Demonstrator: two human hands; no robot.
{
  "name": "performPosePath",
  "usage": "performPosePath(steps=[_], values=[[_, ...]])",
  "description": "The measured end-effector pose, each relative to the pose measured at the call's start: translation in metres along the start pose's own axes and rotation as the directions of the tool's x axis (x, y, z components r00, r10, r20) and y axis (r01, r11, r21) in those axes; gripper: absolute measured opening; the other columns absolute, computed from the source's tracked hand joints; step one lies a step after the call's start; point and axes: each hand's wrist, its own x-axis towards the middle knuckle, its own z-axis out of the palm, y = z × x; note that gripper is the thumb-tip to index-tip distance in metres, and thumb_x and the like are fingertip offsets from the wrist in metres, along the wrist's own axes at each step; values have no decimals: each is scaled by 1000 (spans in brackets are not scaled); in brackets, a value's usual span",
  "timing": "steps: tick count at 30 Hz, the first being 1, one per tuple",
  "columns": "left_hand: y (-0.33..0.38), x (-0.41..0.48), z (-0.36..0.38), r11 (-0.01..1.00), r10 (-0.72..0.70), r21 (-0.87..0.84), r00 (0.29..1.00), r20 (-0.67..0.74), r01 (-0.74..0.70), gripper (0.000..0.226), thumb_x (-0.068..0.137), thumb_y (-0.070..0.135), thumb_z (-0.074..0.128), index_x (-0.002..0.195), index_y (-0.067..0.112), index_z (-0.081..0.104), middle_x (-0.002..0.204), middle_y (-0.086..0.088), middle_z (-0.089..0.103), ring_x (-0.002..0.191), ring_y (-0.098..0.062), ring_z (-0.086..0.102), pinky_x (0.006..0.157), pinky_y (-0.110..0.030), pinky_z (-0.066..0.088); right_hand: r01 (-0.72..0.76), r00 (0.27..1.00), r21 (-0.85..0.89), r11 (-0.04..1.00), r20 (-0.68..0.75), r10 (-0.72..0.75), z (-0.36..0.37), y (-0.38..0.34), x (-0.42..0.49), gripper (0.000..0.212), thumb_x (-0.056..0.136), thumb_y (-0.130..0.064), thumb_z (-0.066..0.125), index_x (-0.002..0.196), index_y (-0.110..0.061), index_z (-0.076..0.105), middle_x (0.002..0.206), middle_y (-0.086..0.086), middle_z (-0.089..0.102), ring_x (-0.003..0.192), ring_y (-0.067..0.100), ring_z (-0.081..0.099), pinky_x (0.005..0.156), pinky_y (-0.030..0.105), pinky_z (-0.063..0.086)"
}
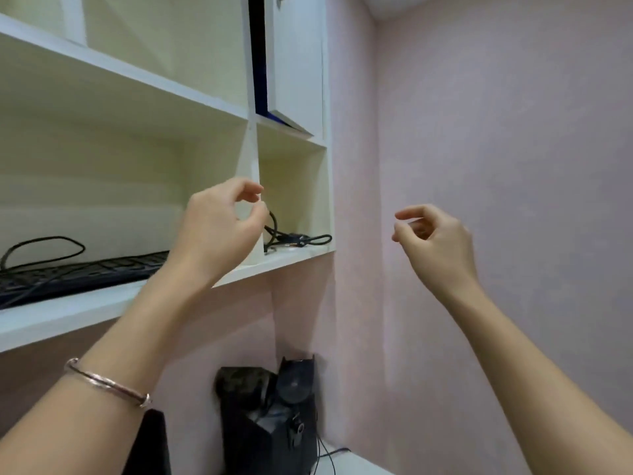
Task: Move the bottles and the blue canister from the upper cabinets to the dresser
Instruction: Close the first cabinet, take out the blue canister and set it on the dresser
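White upper cabinets (205, 101) with open shelves fill the upper left. No bottle or blue canister shows in them. My left hand (219, 228) is raised in front of the upright divider between two lower compartments, fingers loosely curled and apart, holding nothing. My right hand (435, 238) hangs in the air before the pink wall, right of the cabinets, fingers also curled and apart, with nothing in it. A metal bracelet (106, 383) sits on my left wrist. At the upper right of the cabinets, a small white door (294, 60) stands ajar, with a dark gap beside it.
A black keyboard (78, 272) with a cable lies on the lowest shelf at left. Black cables (298, 238) lie in the small right compartment. Below stands a black speaker (274, 416) on a white surface (349, 464). The pink wall (513, 132) closes the right side.
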Motion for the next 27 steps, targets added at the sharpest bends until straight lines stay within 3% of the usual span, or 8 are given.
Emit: performPosePath(steps=[3, 5, 7, 11, 14, 16, 20, 27], values=[[-12, 47, 17, 996, 64, 60, 998, 1, -64, 35, 85, 23, 51, 120, 17, 56, 128, -2, 58, 120, -18, 50, 95, -31, 38, 40, 999, -13, 999, -16, -41, 27, -3, 36, 18, 84, -20, 54, 96, -18, 67, 79, -2, 68, 82, 18, 62, 79, 33, 50], [-20, 75, 23, 986, 103, 130, 995, 4, -102, 41, 85, 23, 51, 125, 16, 51, 134, -4, 53, 127, -21, 43, 102, -36, 36, 69, 997, -7, 998, -20, -69, 52, -8, 58, 19, 84, -21, 54, 97, -17, 68, 75, -7, 61, 80, 17, 60, 79, 34, 50], [-28, 98, 28, 972, 129, 201, 992, -10, -124, 46, 85, 23, 51, 129, 14, 46, 138, -6, 48, 131, -24, 38, 106, -38, 33, 106, 994, 15, 994, -18, -106, 76, -14, 77, 19, 84, -22, 54, 96, -19, 68, 79, -9, 61, 85, 18, 61, 82, 35, 51], [-36, 135, 37, 943, 142, 309, 989, -32, -125, 48, 85, 24, 49, 131, 12, 43, 140, -7, 44, 133, -24, 31, 107, -36, 29, 187, 982, 34, 982, 34, -188, 114, -26, 117, 19, 84, -22, 54, 98, -21, 67, 106, -4, 67, 108, 17, 56, 93, 39, 47], [-38, 159, 48, 896, 199, 409, 980, -28, -171, 50, 85, 24, 47, 133, 12, 41, 141, -7, 42, 133, -23, 29, 108, -34, 27, 265, 963, 53, 963, 34, -267, 133, -40, 152, 20, 84, -22, 53, 99, -20, 67, 113, -1, 66, 111, 18, 54, 90, 33, 45], [-38, 174, 56, 850, 236, 490, 971, -26, -193, 54, 85, 26, 46, 136, 13, 36, 143, -6, 38, 135, -23, 27, 110, -33, 23, 310, 950, 84, 947, 23, -312, 143, -54, 173, 23, 85, -23, 53, 104, -20, 66, 115, -1, 65, 112, 18, 54, 89, 31, 43], [-37, 202, 69, 777, 230, 610, 972, -48, -154, 64, 84, 28, 47, 142, 13, 23, 146, -7, 32, 138, -24, 22, 114, -35, 18, 449, 889, 154, 880, 24, -458, 165, -71, 212, 38, 84, -27, 56, 121, -20, 55, 127, 1, 56, 122, 19, 47, 103, 37, 40], [-32, 238, 86, 826, 145, 563, 968, -204, -5, 61, 81, 19, 46, 140, 13, 31, 144, -9, 40, 136, -24, 26, 113, -36, 24, 552, 809, 263, 791, 57, -584, 203, -47, 269, 65, 78, -29, 65, 136, -26, 37, 136, -1, 45, 128, 21, 39, 104, 38, 36]])
